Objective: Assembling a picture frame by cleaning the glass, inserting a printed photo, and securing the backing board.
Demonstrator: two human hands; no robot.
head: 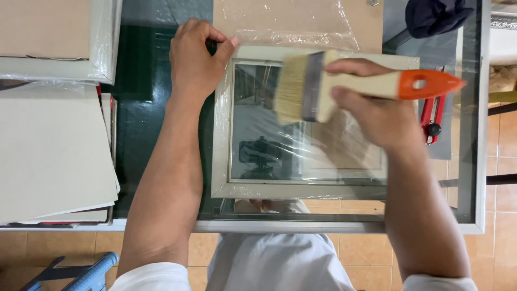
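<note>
Left hand point(196, 56): grip clenched on the far left corner of the picture frame point(222, 161), fingers curled over the edge, forearm running from the near side of the scene up to that corner.
Right hand point(377, 116): grip closed around the pale wooden handle of the paintbrush point(344, 86); thumb lies along the far side of the handle, fingers wrap beneath it.
Paintbrush: wide and flat, pale bristles pointing left, dark metal ferrule, orange handle end with a hole pointing right. The bristles are over the far part of the frame's glass; whether they touch it cannot be told.
Picture frame: pale, rectangular, lying flat at the middle of the bench point(479, 161), wrapped in clear plastic film. Its glass shows reflections.
Bench: glass-topped with a light rim, dark green beneath the glass on the left side.
Board stack point(54, 156): pale flat boards at the left of the bench, well apart from the frame.
Wrapped panel point(54, 37): film-covered, at the far left corner.
Cardboard sheet point(301, 21): brown, under loose plastic film, just beyond the frame's far edge.
Cutter point(432, 121): red with a black knob, right of the frame, partly hidden by the right hand.
Dark cloth point(436, 16): at the far right.
Floor point(506, 178): orange tiles, seen near and right.
</note>
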